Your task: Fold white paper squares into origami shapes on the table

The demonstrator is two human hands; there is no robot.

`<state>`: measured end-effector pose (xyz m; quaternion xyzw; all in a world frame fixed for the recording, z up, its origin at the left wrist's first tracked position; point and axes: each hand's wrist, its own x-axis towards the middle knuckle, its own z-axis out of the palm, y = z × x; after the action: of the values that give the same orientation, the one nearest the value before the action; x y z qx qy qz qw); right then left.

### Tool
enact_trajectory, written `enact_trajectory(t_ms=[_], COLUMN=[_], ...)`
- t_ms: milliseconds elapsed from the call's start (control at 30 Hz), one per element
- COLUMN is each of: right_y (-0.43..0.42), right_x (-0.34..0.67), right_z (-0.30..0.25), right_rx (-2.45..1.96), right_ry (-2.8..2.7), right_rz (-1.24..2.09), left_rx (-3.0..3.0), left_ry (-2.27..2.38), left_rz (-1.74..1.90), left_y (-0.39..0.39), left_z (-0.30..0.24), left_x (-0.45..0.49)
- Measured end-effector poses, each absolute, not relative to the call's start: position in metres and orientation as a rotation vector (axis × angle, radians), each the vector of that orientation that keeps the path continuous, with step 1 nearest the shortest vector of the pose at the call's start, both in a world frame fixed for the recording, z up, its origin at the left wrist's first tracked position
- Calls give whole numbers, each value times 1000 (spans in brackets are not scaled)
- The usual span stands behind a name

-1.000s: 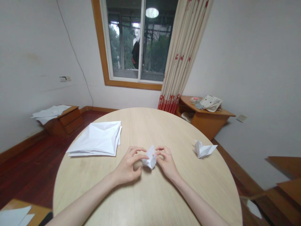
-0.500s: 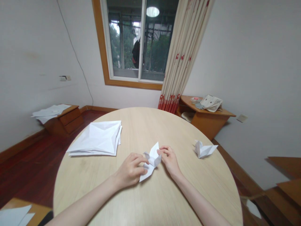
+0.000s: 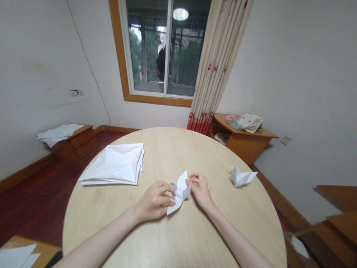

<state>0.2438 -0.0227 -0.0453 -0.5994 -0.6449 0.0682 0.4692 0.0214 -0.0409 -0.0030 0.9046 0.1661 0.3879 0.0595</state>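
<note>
A white folded-paper figure [image 3: 180, 193] with several raised flaps rests near the middle of the round table, between my hands. My left hand [image 3: 156, 201] grips its near left part, the thumb on the lower flap and the fingers by a raised flap. On the other side, my right hand [image 3: 201, 189] pinches the right flap between thumb and fingertips. Part of the paper is hidden behind the left fingers. A second folded-paper figure [image 3: 242, 178], with pointed ends, sits apart on the right, touched by neither hand.
A stack of creased white paper sheets [image 3: 117, 163] lies on the round wooden table [image 3: 173, 145] at the left. Behind it stand a low cabinet [image 3: 80, 141] with papers and, at the right, a corner cabinet [image 3: 248, 143] with a cloth bag [image 3: 249, 122].
The paper's lower flap has tilted slightly to the right. Both hands keep their hold and have barely moved.
</note>
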Motion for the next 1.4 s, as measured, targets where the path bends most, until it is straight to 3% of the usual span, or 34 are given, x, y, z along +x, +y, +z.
enact_trajectory(t_ms=[300, 800, 1200, 1400], right_y=[-25, -34, -45, -56], right_x=[243, 240, 247, 255], right_z=[-40, -22, -5, 20], right_rx=[-1492, -1286, -1242, -1321], right_ry=[-1602, -1540, -1712, -1986], right_rz=[236, 323, 66, 7], left_rx=[2545, 2351, 2412, 2449], left_ry=[470, 912, 1072, 1172], left_rz=[1128, 1329, 1256, 1019], left_y=[-44, -35, -30, -29], left_z=[6, -13, -17, -7], left_x=[19, 24, 24, 25])
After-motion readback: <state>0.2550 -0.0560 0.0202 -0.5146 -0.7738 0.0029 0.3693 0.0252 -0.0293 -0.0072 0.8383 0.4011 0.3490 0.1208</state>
